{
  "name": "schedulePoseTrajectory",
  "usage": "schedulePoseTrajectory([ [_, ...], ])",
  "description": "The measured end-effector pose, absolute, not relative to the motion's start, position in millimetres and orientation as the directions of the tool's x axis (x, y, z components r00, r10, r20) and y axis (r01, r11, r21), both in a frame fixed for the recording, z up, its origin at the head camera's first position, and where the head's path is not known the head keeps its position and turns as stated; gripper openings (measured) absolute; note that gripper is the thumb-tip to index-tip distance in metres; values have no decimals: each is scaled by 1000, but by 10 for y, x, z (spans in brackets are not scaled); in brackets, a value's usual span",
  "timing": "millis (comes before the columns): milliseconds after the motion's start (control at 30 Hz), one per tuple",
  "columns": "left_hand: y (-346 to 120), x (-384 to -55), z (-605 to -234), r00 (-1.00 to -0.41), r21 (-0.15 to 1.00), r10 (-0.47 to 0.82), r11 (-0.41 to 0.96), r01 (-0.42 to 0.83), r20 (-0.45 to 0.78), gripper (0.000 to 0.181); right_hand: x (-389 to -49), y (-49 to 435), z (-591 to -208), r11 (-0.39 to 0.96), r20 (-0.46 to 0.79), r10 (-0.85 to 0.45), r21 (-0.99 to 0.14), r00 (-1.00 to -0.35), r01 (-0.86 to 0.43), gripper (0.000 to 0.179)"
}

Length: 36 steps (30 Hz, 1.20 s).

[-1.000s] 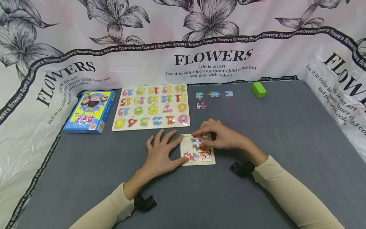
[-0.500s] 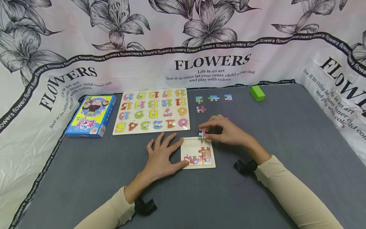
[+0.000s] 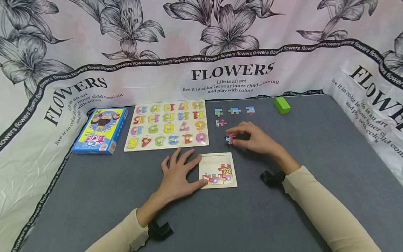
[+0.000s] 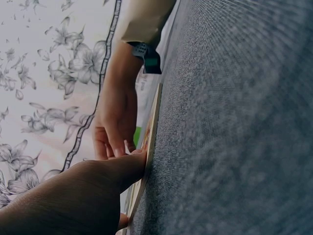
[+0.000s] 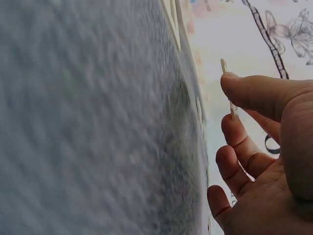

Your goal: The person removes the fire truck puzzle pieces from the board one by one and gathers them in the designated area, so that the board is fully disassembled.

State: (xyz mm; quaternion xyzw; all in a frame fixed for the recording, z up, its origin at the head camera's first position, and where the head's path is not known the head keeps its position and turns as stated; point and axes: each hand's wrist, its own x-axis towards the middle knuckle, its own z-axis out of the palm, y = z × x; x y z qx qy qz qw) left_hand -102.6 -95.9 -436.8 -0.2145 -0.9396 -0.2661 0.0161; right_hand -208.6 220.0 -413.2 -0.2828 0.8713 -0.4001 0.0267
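Note:
A small square wooden puzzle tray (image 3: 211,160) lies on the grey table, with several joined red vehicle pieces (image 3: 226,172) along its bottom and right side. My left hand (image 3: 177,175) is spread at the tray's left side, its index fingertip at the upper corner and its thumb on the lower one. Beyond the tray's upper right corner, my right hand (image 3: 258,140) pinches a red and blue jigsaw piece (image 3: 230,138) between thumb and fingers. The right wrist view shows that piece (image 5: 223,65) edge-on, raised over the table.
Several loose jigsaw pieces (image 3: 234,110) lie farther back. A number board (image 3: 163,148) is behind the left hand, with a blue and yellow box (image 3: 99,131) to its left. Toward the back right stands a green block (image 3: 282,105). A flower-printed sheet (image 3: 233,85) borders the table.
My right hand has lifted the jigsaw piece out of the tray and carried it back and to the right. The left hand has stayed at the tray, while the head view has shifted slightly.

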Motion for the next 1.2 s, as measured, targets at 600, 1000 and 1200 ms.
schedulePoseTrajectory([
  [600,-963,-1025,-4359,-904,497,398,759,420,155,79,-2408,2387,-4137,586,161,-502,-660,-850,-471,37],
  [1000,-962,-1017,-4366,-905,508,399,755,415,146,79,-2632,2377,-4141,664,124,-511,-571,-850,-483,36],
  [1200,-964,-1021,-4362,-904,506,400,754,420,154,79,-2738,2363,-4147,688,107,-509,-546,-854,-478,36],
])
